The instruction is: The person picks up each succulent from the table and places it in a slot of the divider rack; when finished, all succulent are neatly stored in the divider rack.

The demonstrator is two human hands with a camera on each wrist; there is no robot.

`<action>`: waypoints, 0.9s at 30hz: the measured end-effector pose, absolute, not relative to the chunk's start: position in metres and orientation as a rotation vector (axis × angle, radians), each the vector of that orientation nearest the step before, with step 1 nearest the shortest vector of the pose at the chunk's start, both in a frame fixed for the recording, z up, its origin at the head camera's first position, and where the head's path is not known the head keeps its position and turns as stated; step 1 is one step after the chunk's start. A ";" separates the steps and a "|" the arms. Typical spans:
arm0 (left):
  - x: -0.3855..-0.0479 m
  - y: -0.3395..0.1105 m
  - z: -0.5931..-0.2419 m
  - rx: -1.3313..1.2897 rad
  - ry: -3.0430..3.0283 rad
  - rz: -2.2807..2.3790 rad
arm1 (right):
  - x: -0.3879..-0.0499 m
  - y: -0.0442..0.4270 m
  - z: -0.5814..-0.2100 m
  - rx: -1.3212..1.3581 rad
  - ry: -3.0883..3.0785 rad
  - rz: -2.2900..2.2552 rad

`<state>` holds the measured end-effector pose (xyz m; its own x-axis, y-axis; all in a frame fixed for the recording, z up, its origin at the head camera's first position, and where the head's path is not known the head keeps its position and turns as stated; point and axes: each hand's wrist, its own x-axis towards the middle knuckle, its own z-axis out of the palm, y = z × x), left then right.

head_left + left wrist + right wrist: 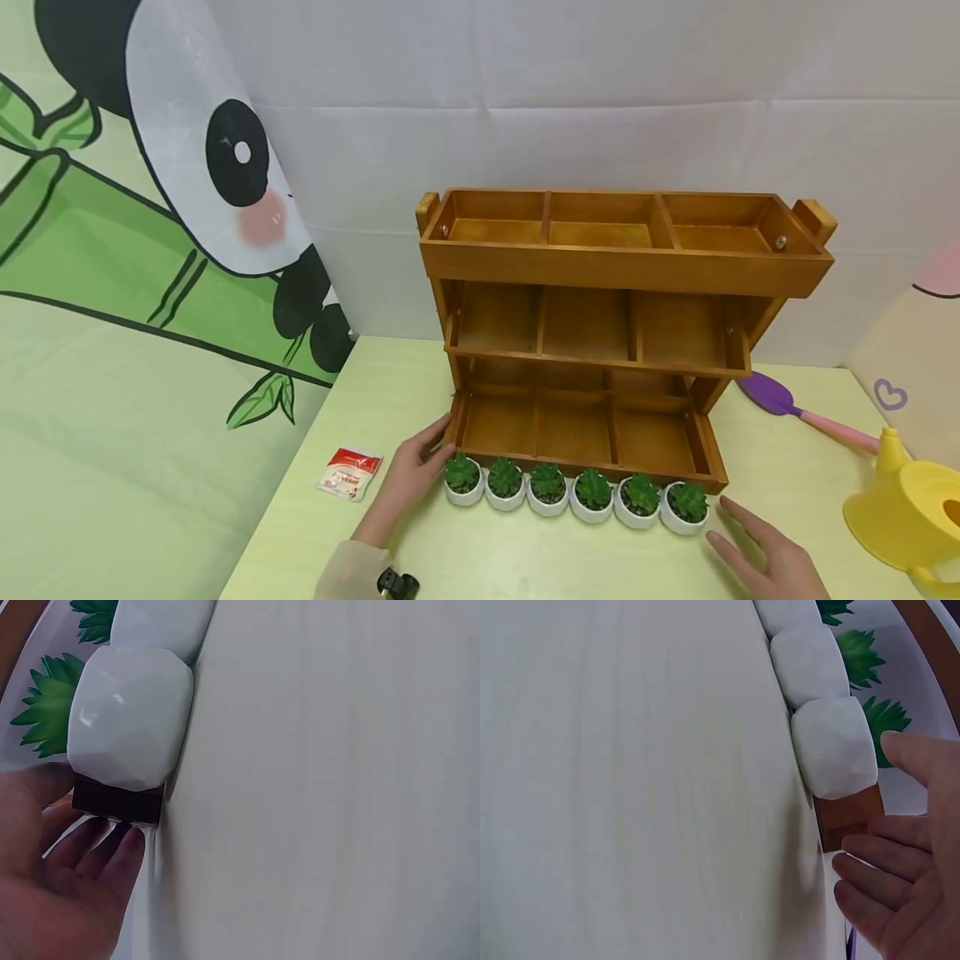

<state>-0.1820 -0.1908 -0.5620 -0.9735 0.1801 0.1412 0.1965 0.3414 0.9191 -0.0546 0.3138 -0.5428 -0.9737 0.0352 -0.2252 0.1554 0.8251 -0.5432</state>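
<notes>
A brown wooden three-tier shelf [630, 262] stands on the table, each tier divided into compartments. Along its lower front edge runs a row of several small white pots with green plants [547, 490]. The left hand [412, 471] touches the shelf's lower left corner, beside the leftmost pot [131, 716]; its fingers lie by the wooden end in the left wrist view. At the right corner the right hand [772, 554] is held with fingers extended near the rightmost pot [834, 748]; whether it touches the wood cannot be told.
A red and white packet [350, 473] lies left of the left hand. A purple shovel with a pink handle [810, 414] lies right of the shelf, and a yellow watering can [903, 508] stands at the right edge. Behind the shelf hangs a pale cloth [600, 100].
</notes>
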 end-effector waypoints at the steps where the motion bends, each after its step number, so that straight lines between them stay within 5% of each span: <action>1: -0.182 -0.191 -0.563 -0.357 -2.556 -1.765 | -0.056 0.312 -0.543 0.155 2.785 -0.869; 27: -0.181 -0.188 -0.559 -0.299 -2.500 -1.900 | -0.062 0.285 -0.550 0.269 2.848 -1.031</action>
